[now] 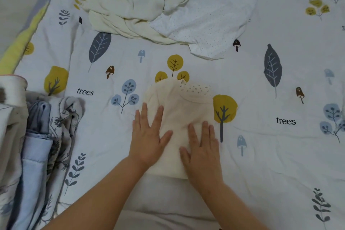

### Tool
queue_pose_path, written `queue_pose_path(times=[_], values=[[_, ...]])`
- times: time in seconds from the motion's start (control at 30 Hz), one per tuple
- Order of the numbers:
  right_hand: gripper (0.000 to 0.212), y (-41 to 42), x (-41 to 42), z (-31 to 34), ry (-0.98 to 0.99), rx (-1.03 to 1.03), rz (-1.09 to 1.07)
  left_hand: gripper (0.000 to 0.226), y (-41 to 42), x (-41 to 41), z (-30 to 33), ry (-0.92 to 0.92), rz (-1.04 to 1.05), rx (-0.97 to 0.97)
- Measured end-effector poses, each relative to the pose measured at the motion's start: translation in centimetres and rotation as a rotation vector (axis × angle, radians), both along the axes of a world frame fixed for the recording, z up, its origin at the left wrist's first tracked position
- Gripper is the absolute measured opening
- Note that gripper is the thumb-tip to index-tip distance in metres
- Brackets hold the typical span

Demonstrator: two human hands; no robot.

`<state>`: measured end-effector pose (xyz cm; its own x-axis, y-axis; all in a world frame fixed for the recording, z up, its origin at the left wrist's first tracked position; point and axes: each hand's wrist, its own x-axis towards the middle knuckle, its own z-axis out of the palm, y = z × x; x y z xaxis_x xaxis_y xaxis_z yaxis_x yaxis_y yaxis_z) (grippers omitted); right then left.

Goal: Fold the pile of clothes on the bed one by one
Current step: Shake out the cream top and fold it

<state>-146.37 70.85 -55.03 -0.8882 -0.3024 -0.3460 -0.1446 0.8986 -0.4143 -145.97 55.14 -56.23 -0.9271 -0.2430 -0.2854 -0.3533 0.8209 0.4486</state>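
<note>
A small cream knitted garment [179, 117], already folded into a compact rectangle, lies near the middle of the bed's white sheet printed with trees, leaves and mushrooms [261, 84]. Both hands lie flat on it with fingers straight and slightly spread: the left hand [149, 136] presses its left edge, partly overlapping onto the sheet, and the right hand [203, 147] presses its lower right part. Neither hand grips anything.

The step in hand looks like the final smoothing of this piece, so it appears nearly finished. The next move probably calls for sliding or lifting the folded garment aside without letting it spring open, then reaching forward for another item.

At the far side of the bed, well apart from the hands, lies the unfolded pile: a crumpled pale yellow cloth [134, 0] touching and partly overlapping a white fabric piece with tiny dots [211, 20]. To the left, a bunched blue and grey floral quilt [41, 145] crowds the near edge of the bed, leaving little room there. The sheet to the right of the folded garment is open and flat, which seems the easier place to set finished pieces. The strip between garment and pile is open too.
</note>
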Motion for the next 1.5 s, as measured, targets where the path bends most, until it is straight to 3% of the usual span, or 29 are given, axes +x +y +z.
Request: queue_pose_path(times=[0.07, 0.13, 0.2, 0.33, 0.47, 0.73, 1.1, 1.33, 1.5], values=[[0.064, 0.6, -1.1, 0.7, 0.043, -0.12, -0.116, 0.081, 0.3, -0.4, 0.8, 0.053, 0.174, 0.058], [0.064, 1.3, -2.3, 1.4, -0.003, -0.209, -0.312, 0.082, 0.2, -0.9, 1.5, -0.009, 0.322, 0.128], [0.067, 1.5, -3.3, 1.7, -0.143, -0.259, -0.421, 0.085, -0.2, -1.4, 1.9, -0.102, 0.316, 0.229], [0.083, 1.2, -4.2, 2.0, -0.358, -0.313, -0.402, 0.091, -1.0, -1.9, 2.7, -0.102, 0.222, 0.425], [0.068, 1.1, -3.9, 3.5, -0.365, -0.414, -0.405, 0.084, -1.2, -1.6, 4.6, -0.06, 0.237, 0.587], [0.052, 2.1, -2.1, 11.7, -0.218, -0.534, -0.354, 0.074, -1.3, 0.8, 12.9, 0.055, 0.223, 0.616], [0.052, 1.7, 1.2, 28.8, -0.113, -0.691, -0.177, 0.071, -1.6, 7.2, 30.2, 0.331, 0.31, 0.617], [0.048, -2.7, 4.4, 34.9, -0.131, -0.771, -0.01, 0.07, -5.9, 12.7, 36.6, 0.405, 0.377, 0.607], [0.049, -8.4, 7.6, 35.7, -0.182, -0.805, 0.059, 0.067, -11.1, 17.3, 38.4, 0.425, 0.448, 0.618]])
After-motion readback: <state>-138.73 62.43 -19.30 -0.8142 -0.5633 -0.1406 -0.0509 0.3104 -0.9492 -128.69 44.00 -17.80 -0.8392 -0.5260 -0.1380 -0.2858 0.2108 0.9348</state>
